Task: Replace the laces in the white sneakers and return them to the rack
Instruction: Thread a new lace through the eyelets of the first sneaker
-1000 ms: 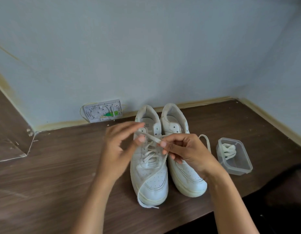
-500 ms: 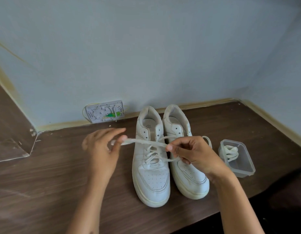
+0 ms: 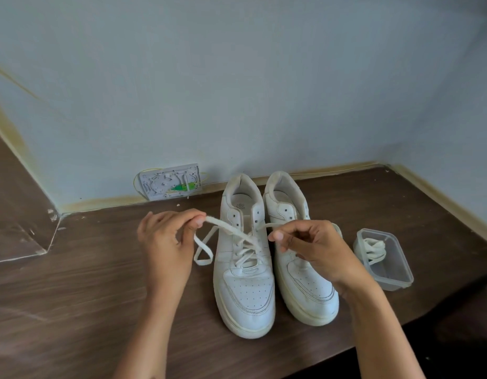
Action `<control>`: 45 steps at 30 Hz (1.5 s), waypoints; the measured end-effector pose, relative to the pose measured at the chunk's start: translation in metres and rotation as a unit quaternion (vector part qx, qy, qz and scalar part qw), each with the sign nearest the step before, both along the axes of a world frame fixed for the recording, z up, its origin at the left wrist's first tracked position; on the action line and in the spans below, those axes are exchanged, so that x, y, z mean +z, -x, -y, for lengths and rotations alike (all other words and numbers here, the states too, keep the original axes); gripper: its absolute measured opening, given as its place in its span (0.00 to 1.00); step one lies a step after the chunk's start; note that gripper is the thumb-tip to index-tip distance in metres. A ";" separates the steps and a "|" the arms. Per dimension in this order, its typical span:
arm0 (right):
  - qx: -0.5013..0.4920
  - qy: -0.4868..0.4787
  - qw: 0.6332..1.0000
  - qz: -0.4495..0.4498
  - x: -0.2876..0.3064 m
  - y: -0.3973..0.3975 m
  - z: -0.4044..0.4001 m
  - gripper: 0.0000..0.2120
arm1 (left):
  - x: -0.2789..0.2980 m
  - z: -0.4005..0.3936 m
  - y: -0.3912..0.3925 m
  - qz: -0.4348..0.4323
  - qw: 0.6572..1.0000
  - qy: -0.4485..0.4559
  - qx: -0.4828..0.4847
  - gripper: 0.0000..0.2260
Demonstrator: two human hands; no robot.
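Pair of white leather low-top sneakers (image 3: 245,269), frame centre, toes toward viewer, on dark wood-grain surface (image 3: 72,296). Insole print illegible. Left hand (image 3: 165,242): grip pinching flat white lace (image 3: 226,228). Right hand (image 3: 313,247): grip curled on lace's other end. Clear plastic rectangular tub (image 3: 384,261), right, holds coiled white laces.

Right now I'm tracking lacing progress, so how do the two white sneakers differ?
The left sneaker has a lace crossing its lower eyelets, top holes open; the right sneaker shows no lace that I can make out, though its eyelets are mostly hidden. The left hand and right hand pinch lace ends over the left sneaker; the right sneaker lies partly under the right hand. Both stand upright, side by side, toes toward the person.
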State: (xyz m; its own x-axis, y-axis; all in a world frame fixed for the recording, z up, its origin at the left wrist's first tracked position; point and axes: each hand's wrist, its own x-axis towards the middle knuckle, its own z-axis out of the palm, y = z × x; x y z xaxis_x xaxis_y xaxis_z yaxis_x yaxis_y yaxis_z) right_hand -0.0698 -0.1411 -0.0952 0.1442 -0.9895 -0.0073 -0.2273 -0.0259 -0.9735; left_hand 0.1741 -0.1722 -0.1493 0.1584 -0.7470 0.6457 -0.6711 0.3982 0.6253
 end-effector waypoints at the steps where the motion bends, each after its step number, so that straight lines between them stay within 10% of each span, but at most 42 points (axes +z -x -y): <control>1: -0.004 0.003 1.000 0.005 0.000 0.000 0.000 0.10 | -0.001 0.001 -0.001 -0.003 1.000 -0.005 -0.002 0.03; 15: -0.034 0.138 0.941 -0.307 -0.021 -0.049 0.000 0.05 | -0.002 -0.002 0.001 0.075 0.995 -0.057 0.030 0.06; 24: -0.071 0.253 0.927 -0.269 -0.022 -0.048 0.004 0.07 | -0.001 -0.001 0.027 0.077 0.990 0.035 -0.116 0.12; 41: -0.201 0.198 0.947 -0.151 -0.031 -0.057 0.002 0.10 | -0.013 -0.008 0.066 0.079 0.997 0.004 0.020 0.07; 45: -0.214 0.190 0.948 -0.135 -0.033 -0.056 0.003 0.09 | -0.010 -0.006 0.076 -0.129 0.988 -0.079 -0.012 0.06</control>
